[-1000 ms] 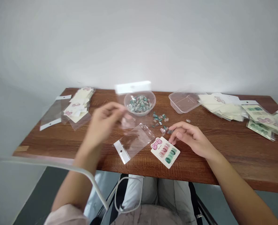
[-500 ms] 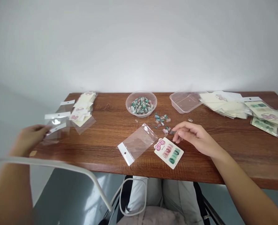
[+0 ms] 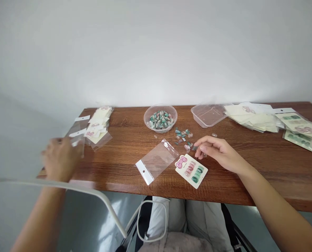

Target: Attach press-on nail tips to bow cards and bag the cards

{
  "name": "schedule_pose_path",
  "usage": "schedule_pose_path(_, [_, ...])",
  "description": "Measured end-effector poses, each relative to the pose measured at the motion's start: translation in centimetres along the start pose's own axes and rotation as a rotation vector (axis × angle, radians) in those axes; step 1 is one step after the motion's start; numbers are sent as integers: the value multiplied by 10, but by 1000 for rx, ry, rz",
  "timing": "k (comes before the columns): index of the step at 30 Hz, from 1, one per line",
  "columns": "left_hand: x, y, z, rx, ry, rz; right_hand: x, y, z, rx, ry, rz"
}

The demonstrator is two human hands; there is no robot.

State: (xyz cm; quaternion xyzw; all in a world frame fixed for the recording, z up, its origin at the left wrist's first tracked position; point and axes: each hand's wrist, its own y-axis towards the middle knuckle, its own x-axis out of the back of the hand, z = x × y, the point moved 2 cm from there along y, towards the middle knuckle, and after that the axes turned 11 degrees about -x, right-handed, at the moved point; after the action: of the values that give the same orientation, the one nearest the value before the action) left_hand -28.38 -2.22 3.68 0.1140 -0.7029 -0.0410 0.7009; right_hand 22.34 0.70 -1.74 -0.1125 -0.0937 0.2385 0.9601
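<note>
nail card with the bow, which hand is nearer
Right: the right hand is just beside the nail card; the left hand is far off, by the clear bags.

Left hand (image 3: 60, 159): placed at 8 o'clock | blurred, grip unreadable | Right hand (image 3: 219, 152): placed at 4 o'clock | fingers (image 3: 204, 148) loosely curled, held low | Right forearm (image 3: 277, 204): extended from 4 o'clock
</note>
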Motion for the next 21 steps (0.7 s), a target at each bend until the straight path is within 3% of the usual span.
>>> schedule_pose_path(2, [-4,-6,-56,-192,44,44,-1,0,0,-9,-15,15])
schedule_pose_path(4, [-11,-12,-118,-484,-117,127,-1,1,0,-12,-21,26])
schedule_pose_path(6, [-17,-15,-173,-728,-186,121,-1,2,-1,-16,-23,28])
schedule_pose_path(9, [-26,-16,-232,-1111,-117,106,-1,4,-2,-19,-12,35])
schedule_pose_path(11, [-30,-11,-252,-1259,-77,83,-2,4,-1,-16,10,45])
schedule_pose_path(13, [-34,-4,-261,-1314,-69,107,-3,3,0,-24,35,54])
schedule_pose_path(18, [-37,12,-263,-1295,-63,260,-5,1,3,-9,25,67])
schedule_pose_path(21, [-36,15,-260,-1275,-44,268,-5,0,4,2,15,67])
